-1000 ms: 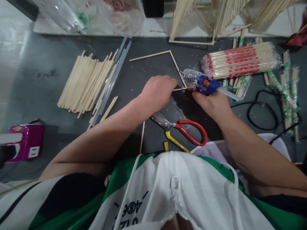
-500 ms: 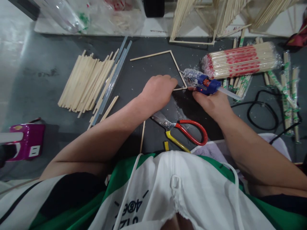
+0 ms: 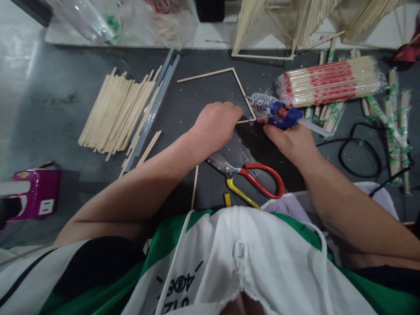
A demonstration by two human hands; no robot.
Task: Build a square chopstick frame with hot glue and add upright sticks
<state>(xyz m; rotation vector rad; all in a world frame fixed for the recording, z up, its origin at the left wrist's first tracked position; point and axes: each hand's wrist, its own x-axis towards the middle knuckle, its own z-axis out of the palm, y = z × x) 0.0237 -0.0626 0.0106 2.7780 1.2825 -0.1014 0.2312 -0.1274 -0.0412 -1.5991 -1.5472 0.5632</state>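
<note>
My left hand (image 3: 217, 124) is closed over a wooden stick (image 3: 246, 121), whose end meets the lower corner of a stick frame (image 3: 243, 92) lying on the table. The frame's top stick (image 3: 205, 75) runs left from the upper corner. In my right hand (image 3: 292, 143) is a blue glue gun (image 3: 278, 113) with a small red light and a clear glue stick at its back. Its whitish, crusted nozzle end lies by the frame's right stick. My right fingertips are close to the lower corner. Scissors (image 3: 238, 171) with red and yellow handles lie below my hands.
Loose sticks (image 3: 101, 113) and clear glue sticks (image 3: 154, 109) lie at left. A wrapped stick bundle (image 3: 331, 81) and wrapped chopsticks (image 3: 393, 131) are at right, near a black cable (image 3: 341, 153). Stick structures (image 3: 262, 57) stand behind; a purple power box (image 3: 41, 192) sits far left.
Almost nothing differs. Both hands, the glue gun and the stick frame keep their places; the view shifts very slightly.
</note>
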